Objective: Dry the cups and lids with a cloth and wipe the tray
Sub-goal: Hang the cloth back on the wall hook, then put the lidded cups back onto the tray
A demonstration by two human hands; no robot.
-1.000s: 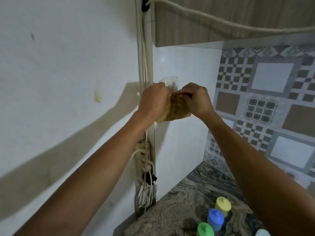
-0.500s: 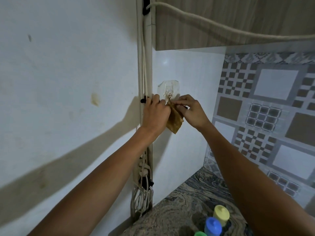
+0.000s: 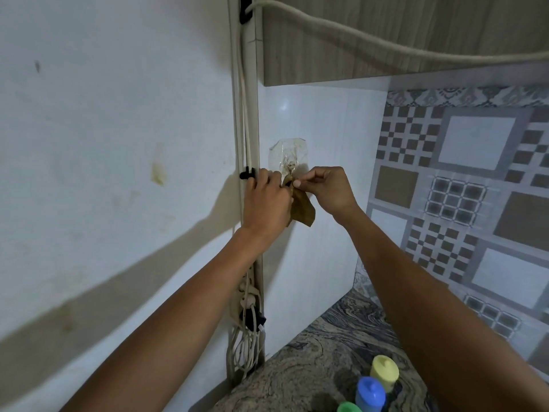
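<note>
A small brown cloth [image 3: 302, 209] hangs against the white wall, just below a clear adhesive hook [image 3: 288, 162]. My left hand [image 3: 266, 203] grips the cloth's left side, its fingers curled near the hook. My right hand [image 3: 325, 190] pinches the cloth's top corner between thumb and forefinger right under the hook. On the marbled counter at the bottom stand a yellow lidded cup [image 3: 384, 372], a blue lidded cup [image 3: 370, 394] and the top of a green lidded cup [image 3: 349, 407]. No tray is in view.
A cable duct with white cords [image 3: 245, 144] runs down the wall left of the hook, ending in a bundle of plugs [image 3: 248, 328]. A wooden cabinet [image 3: 401, 34] hangs overhead. Patterned tiles [image 3: 463, 185] cover the right wall.
Both hands moved down and closer to the wall hook. The cloth, bunched wide between them a second ago, now hangs narrow from its top corner at the hook.
</note>
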